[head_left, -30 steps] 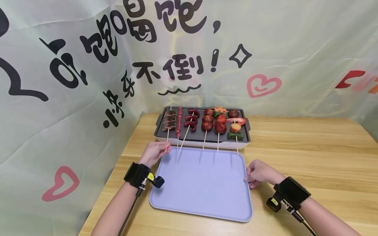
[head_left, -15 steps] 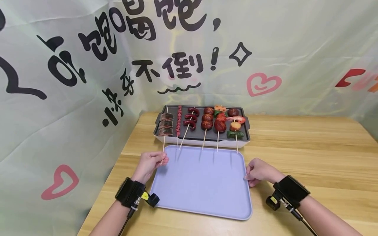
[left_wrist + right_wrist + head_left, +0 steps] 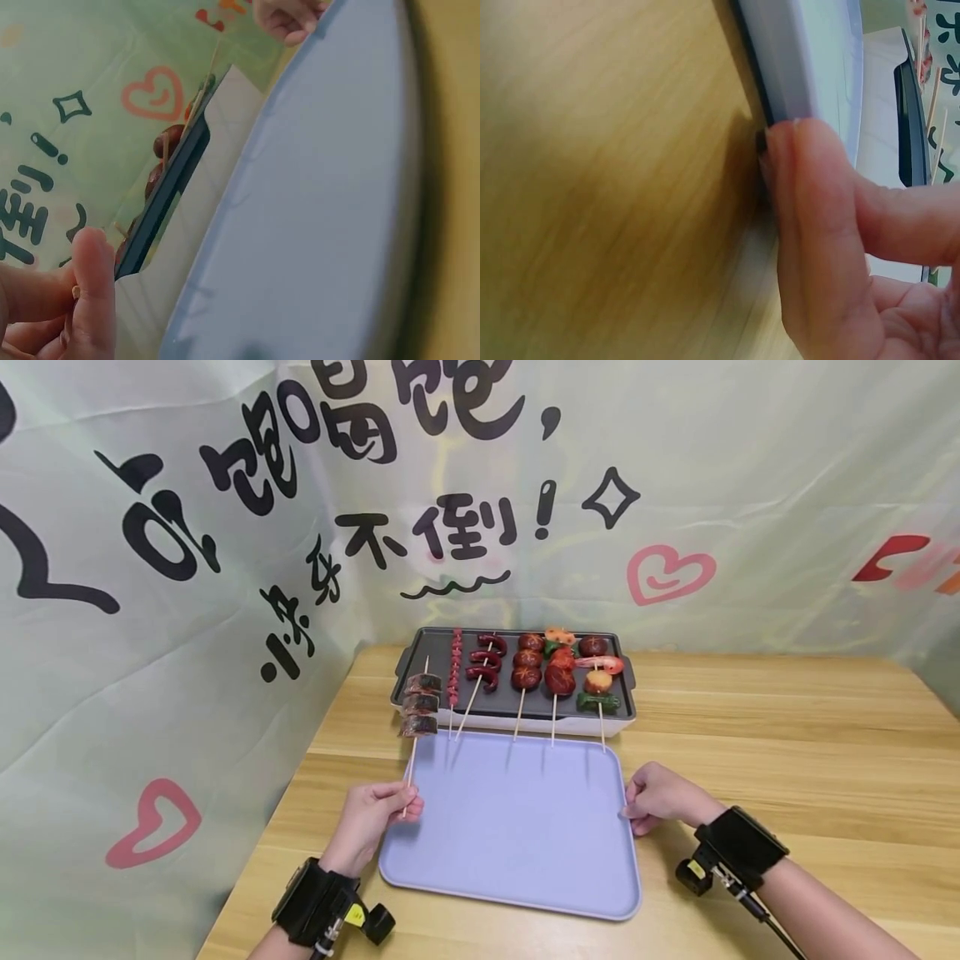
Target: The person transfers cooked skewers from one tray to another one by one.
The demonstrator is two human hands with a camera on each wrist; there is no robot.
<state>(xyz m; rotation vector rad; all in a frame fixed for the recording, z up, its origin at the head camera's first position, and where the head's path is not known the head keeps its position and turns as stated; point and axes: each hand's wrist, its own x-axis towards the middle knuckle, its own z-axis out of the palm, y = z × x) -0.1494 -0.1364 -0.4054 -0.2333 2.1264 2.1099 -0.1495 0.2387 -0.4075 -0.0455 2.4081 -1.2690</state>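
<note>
My left hand [image 3: 375, 818] pinches the lower stick of a skewer [image 3: 421, 704] threaded with three dark-skinned slices that look like fish. The slices hang over the near left of the grill pan [image 3: 517, 710] and the far left corner of a pale lilac tray [image 3: 510, 827]. In the left wrist view, the stick's end shows between thumb and fingers [image 3: 94, 292]. At the tray's right rim, my right hand [image 3: 660, 797] grips the edge between thumb and fingers; the right wrist view shows the fingertips [image 3: 802, 142] against that rim, the thumb partly hidden behind them.
Several other skewers lie on the pan, among them thin red pieces [image 3: 454, 668], curled dark red pieces [image 3: 483, 664] and round mushrooms [image 3: 527, 664]. Their sticks reach over the tray's far edge. A printed cloth [image 3: 750, 468] hangs behind the wooden table [image 3: 787, 735].
My left hand has drawn the fish-like skewer off the pan's left end, toward me and up over the tray's far left corner. My right hand has stayed at the tray.
</note>
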